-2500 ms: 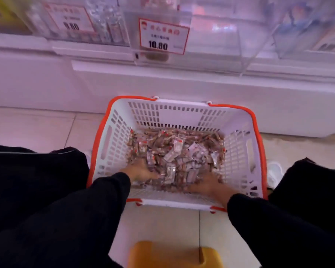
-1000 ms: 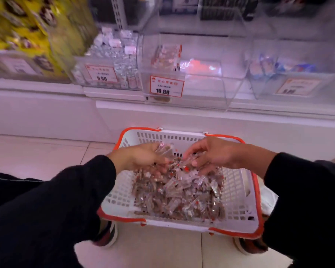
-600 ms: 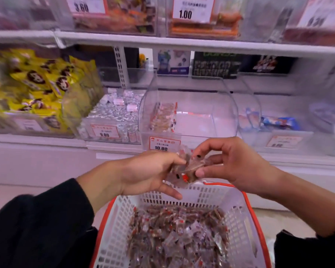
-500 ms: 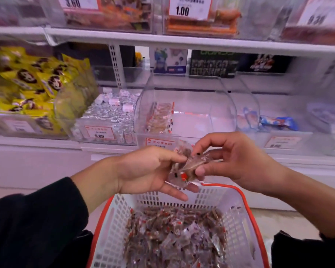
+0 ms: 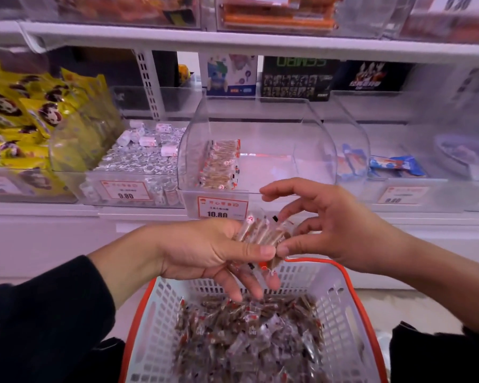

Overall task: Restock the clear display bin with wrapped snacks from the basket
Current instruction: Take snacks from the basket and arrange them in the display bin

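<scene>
A small bunch of wrapped snacks (image 5: 262, 233) is sitting in the left hand (image 5: 205, 250), raised above the basket (image 5: 340, 288) and just below the front lip of the clear display bin (image 5: 256, 150). The left hand's fingers are curling under the bunch while the thumb is pressing on top, clamping the wrappers side by side so that they are lying roughly parallel, probably so they can go in as a neat row. The right hand (image 5: 329, 225) is meeting the bunch from the other side: its thumb is touching the near end of the packets and its fingers are spreading apart over them, gripping nothing firmly, seemingly squaring the ends up.

Inside the bin a short row of the same snacks (image 5: 221, 164) is standing against the left wall, with the rest of the floor bare, so most of the restocking is looking undone. The basket below is holding a loose heap of snacks (image 5: 249, 335). A price tag (image 5: 222, 207) is hanging on the bin's front. Neighbouring bins are flanking it on the shelf, one with silver-wrapped sweets (image 5: 138, 158) on the left and yellow packets (image 5: 25, 114) further out.
</scene>
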Demonstrator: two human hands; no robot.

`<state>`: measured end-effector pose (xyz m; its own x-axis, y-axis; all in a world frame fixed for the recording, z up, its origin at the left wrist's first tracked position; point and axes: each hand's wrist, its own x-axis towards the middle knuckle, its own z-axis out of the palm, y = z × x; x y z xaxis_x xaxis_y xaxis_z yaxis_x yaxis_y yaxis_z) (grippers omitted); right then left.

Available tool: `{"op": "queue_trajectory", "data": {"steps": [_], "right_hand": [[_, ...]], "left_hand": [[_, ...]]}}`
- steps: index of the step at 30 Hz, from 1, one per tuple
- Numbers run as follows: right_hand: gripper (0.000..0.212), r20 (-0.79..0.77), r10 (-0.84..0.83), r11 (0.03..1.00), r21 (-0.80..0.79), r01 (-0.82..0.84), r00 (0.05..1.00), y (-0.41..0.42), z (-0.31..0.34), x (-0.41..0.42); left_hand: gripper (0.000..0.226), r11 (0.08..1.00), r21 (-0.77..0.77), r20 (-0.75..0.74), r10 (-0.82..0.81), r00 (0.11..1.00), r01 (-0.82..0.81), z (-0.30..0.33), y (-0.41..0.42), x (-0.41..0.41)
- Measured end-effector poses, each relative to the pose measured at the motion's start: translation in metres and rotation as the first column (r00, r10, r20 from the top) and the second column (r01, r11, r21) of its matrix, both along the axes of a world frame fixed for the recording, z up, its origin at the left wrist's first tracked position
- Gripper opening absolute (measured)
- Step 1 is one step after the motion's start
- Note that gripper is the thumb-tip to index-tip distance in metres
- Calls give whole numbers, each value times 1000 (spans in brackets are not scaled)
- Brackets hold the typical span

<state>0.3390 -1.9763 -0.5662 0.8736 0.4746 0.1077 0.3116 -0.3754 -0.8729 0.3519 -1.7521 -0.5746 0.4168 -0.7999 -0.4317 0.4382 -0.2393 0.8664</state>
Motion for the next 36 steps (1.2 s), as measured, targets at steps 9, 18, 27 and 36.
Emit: {"op": "queue_trajectory", "data": {"steps": [9,18,27,36], "right_hand": [[44,107,177,958,-247,-146,978,2,12,-6],[27,171,-124,986,-92,142,977,-1,45,29],[35,277,-181,463,-823,331,944,29,35,205],[41,72,-274,529,-822,213,959,38,-16,285]], "left_hand": [[56,998,41,68,49,996,-52,3,-2,-3],[57,896,-137,460,435,774,-422,43,2,37],[6,808,421,881,-473,-27,-411,15,33,69],[15,846,375,900,-431,-71,-378,9,35,75]]}}
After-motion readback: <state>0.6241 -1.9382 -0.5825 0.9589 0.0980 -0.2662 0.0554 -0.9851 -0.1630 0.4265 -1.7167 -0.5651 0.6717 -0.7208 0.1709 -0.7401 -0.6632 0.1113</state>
